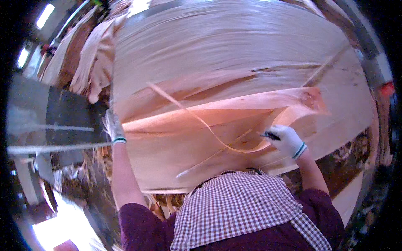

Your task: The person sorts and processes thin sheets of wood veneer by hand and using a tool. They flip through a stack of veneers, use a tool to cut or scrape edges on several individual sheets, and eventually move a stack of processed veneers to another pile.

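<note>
A broad stack of thin, pale wood veneer sheets [234,46] spreads out in front of me. The top veneer sheet [217,104] is lifted into a long orange-pink fold. At its left end my left hand [112,127], in a white glove with a green-striped cuff, has its fingers closed at the sheet's edge; they are partly blurred. My right hand [287,140], gloved alike, grips a small dark knife [270,135] above the near part of the stack; its tip is blurred. A narrow veneer strip [205,124] curls across the fold and passes by my right hand.
A grey surface [29,113] with a pale bar [63,148] adjoins the stack's left side. More veneer sheets [94,62] hang at the far left. Dark scraps [343,161] lie beyond the near right edge. A pale streak [182,172] marks the near sheet.
</note>
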### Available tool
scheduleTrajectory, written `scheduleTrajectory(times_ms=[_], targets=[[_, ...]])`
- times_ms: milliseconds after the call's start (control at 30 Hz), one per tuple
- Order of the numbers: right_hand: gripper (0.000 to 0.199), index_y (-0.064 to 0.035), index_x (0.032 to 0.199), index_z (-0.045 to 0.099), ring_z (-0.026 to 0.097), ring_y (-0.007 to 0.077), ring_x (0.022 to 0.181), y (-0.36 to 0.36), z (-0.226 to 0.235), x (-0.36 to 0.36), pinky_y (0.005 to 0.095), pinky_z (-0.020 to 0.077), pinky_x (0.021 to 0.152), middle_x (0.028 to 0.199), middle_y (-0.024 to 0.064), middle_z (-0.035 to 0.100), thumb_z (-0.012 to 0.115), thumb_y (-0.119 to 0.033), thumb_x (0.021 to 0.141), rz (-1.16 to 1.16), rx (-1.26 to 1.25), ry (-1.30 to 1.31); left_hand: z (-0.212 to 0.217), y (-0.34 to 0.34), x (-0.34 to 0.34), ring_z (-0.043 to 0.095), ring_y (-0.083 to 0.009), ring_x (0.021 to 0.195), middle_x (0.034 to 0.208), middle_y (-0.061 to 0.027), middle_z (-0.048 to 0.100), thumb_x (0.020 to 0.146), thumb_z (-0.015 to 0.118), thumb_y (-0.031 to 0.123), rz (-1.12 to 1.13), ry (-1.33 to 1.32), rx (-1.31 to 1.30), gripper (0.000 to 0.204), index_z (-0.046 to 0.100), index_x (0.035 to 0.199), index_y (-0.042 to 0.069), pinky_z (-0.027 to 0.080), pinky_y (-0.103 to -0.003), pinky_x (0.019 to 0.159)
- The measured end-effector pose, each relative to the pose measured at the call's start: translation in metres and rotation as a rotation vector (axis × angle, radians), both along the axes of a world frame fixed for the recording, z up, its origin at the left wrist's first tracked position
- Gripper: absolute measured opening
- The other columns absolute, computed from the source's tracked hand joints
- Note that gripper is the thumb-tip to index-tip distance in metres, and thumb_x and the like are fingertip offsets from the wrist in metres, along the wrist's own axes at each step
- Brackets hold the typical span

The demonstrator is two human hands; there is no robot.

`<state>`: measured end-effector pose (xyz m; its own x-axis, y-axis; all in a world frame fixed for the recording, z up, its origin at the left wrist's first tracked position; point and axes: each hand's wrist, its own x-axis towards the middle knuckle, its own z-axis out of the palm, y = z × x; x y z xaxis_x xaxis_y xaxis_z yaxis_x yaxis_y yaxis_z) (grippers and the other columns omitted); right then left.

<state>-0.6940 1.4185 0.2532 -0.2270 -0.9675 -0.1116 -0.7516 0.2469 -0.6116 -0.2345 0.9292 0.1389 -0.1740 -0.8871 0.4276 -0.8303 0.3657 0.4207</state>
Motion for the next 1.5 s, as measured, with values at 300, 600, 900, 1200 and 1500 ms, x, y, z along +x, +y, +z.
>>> scheduleTrajectory(times_ms=[300,600,900,1200,1500], targets=[[0.034,-0.0088,0.101,0.056,0.060,0.0343,0.087,-0.143,-0.067,0.005,0.0416,0.0504,0.070,0.098,0.0141,0.060,0.070,-0.020,0.072,0.005,0.037,0.363,0.003,0.256,0.088,0.049,-0.0227,0.114,0.121,-0.0130,0.055,0.090,0.047,0.010,0.183,0.032,0.168,0.031,0.054,0.119,0.001,0.035,-0.032,0.100],[0.028,-0.0076,0.099,0.061,0.060,0.0349,0.086,-0.053,-0.068,0.115,0.0393,0.0503,0.072,0.103,0.0133,0.060,0.066,-0.007,0.072,-0.107,-0.260,0.389,-0.056,0.264,0.258,0.052,-0.0193,0.105,0.113,-0.0104,0.057,0.087,0.050,0.000,0.466,1.111,0.063,0.027,0.056,0.113,-0.004,0.043,-0.032,0.092],[0.014,0.0022,0.094,0.061,0.058,0.0144,0.074,-0.056,-0.071,0.312,0.0254,0.0464,0.069,0.078,0.0071,0.062,0.059,-0.004,0.082,-0.426,-0.354,-0.231,-0.023,0.142,0.257,0.055,-0.0131,0.092,0.104,-0.0051,0.059,0.088,0.052,0.004,0.130,1.284,0.360,0.026,0.057,0.113,-0.002,0.044,-0.025,0.083],[0.025,-0.0022,0.098,0.060,0.052,0.0077,0.058,-0.202,-0.041,0.475,0.0219,0.0417,0.052,0.076,0.0028,0.062,0.050,-0.025,0.094,-0.119,-0.136,-0.996,0.005,0.122,0.278,0.059,-0.0136,0.079,0.086,-0.0042,0.066,0.088,0.056,0.014,-0.131,0.777,0.426,0.021,0.063,0.101,-0.002,0.047,-0.025,0.075],[0.025,0.0004,0.103,0.059,0.054,0.0103,0.056,-0.313,-0.025,0.585,0.0230,0.0414,0.048,0.076,0.0068,0.063,0.053,-0.022,0.092,0.170,-0.163,-1.218,0.108,-0.018,0.358,0.057,-0.0181,0.103,0.108,-0.0117,0.062,0.087,0.053,0.011,-0.197,0.866,0.098,0.031,0.055,0.116,-0.001,0.042,-0.028,0.091]])
